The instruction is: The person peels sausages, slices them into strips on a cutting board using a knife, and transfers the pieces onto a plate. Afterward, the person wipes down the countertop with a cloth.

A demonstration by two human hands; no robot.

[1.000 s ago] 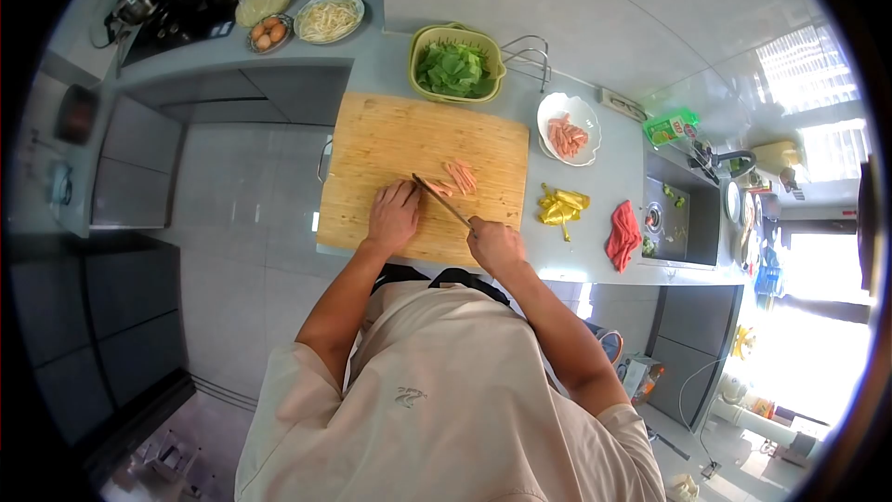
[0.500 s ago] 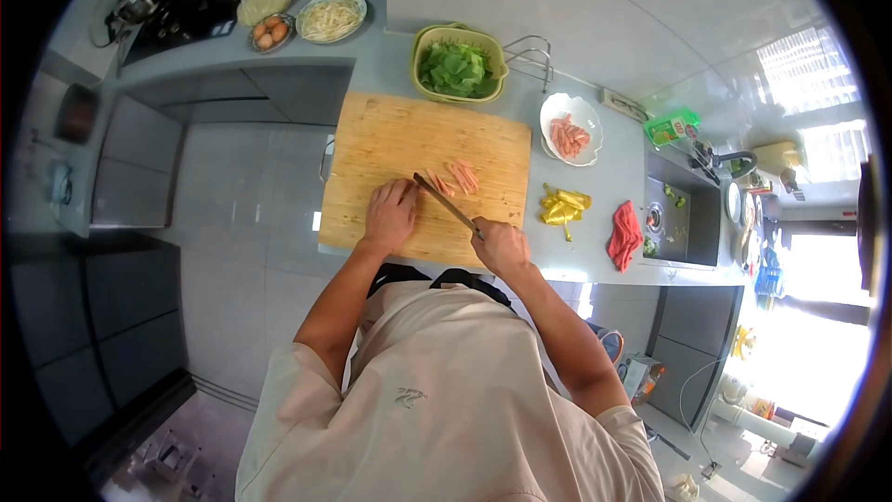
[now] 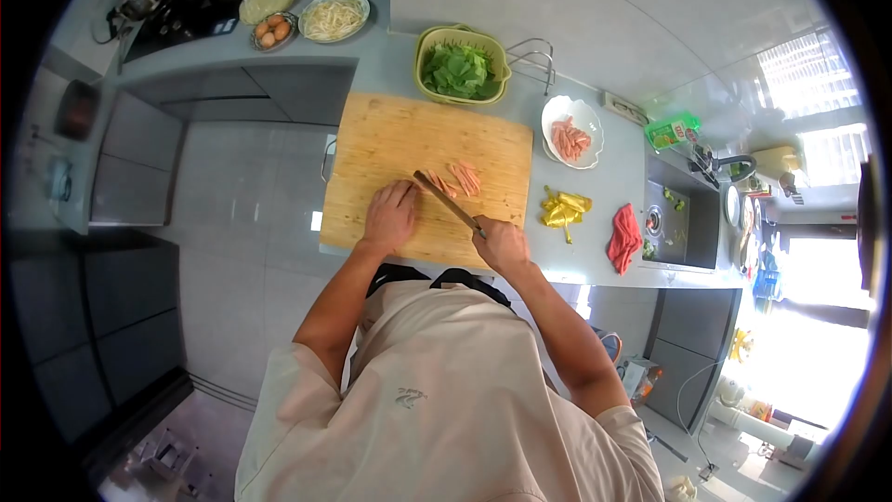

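My right hand (image 3: 503, 245) is wrapped round the handle of a kitchen knife (image 3: 448, 202). The blade points up and left across the wooden cutting board (image 3: 381, 139), seen nearly edge-on. Close to the blade's left side, my left hand (image 3: 391, 214) rests on the board with its fingers bent and pressed together. Whatever lies under those fingertips is hidden. Just right of the blade are pink strips of what looks like ham sausage (image 3: 465, 178), in two small groups. More pink strips (image 3: 570, 140) fill part of a white scalloped bowl (image 3: 588, 157) beyond the board's right corner.
A green basket (image 3: 423, 80) of leafy greens (image 3: 458, 72) stands behind the board. To the right lie a crumpled yellow wrapper (image 3: 565, 208), a red cloth (image 3: 625, 237) and the sink (image 3: 688, 234). Eggs (image 3: 273, 31) and a plate of pale shreds (image 3: 334, 17) sit at the back left.
Both hands and the knife keep nearly the same place on the board. The whole view has shifted very slightly.
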